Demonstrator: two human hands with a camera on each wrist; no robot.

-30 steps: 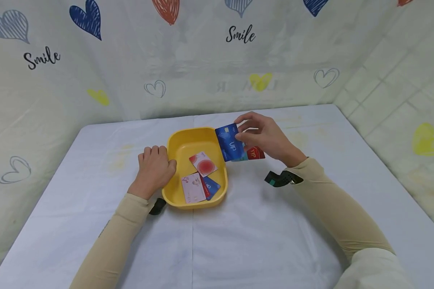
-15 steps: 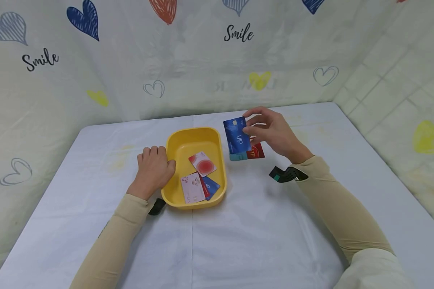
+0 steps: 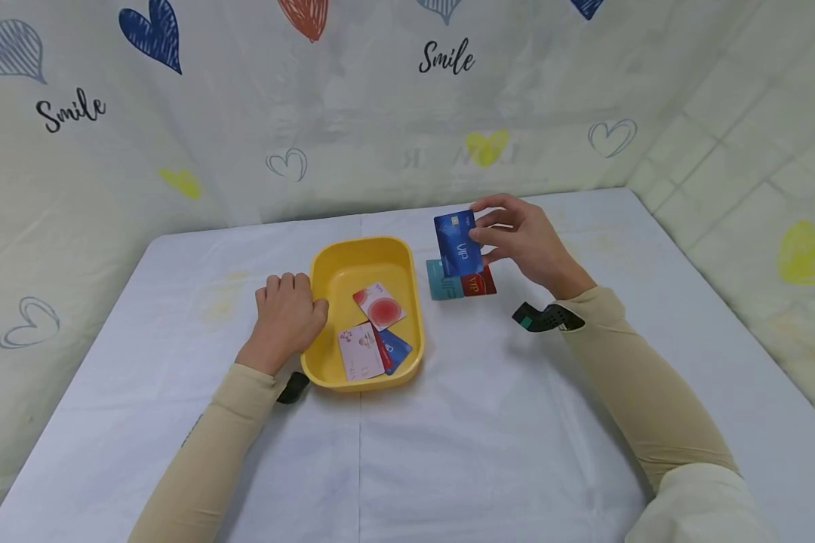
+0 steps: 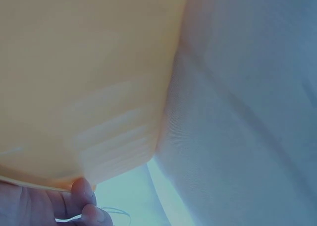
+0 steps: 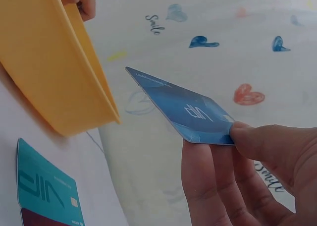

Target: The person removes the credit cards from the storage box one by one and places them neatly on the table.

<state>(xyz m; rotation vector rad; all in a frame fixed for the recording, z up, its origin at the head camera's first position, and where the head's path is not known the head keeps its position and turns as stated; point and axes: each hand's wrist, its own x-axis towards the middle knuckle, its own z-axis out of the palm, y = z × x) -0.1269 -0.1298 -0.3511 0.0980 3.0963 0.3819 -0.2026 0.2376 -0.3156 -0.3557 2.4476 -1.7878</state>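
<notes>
My right hand (image 3: 526,241) pinches a blue VIP card (image 3: 458,245) between thumb and fingers, above the table to the right of the tray. In the right wrist view the blue card (image 5: 183,109) is tilted, its near edge between thumb and fingertips. Below it a teal card (image 3: 443,283) and a red VIP card (image 3: 478,283) lie side by side on the table. My left hand (image 3: 284,320) grips the left rim of the yellow tray (image 3: 319,362); the left wrist view shows its fingers (image 4: 83,191) curled at the rim. Inside lie a pink card (image 3: 361,353), a red-circle card (image 3: 384,310), and a blue card (image 3: 397,348) partly covered.
A white cloth (image 3: 435,452) covers the table. Behind it hangs a pale backdrop (image 3: 353,98) printed with hearts and the word Smile. A sliver of another red card (image 3: 384,351) shows between the pink and blue cards in the tray.
My right hand has carried the blue card away from the tray's right rim, to the right and toward the back, uncovering more of the teal card. The left hand keeps its grip.
</notes>
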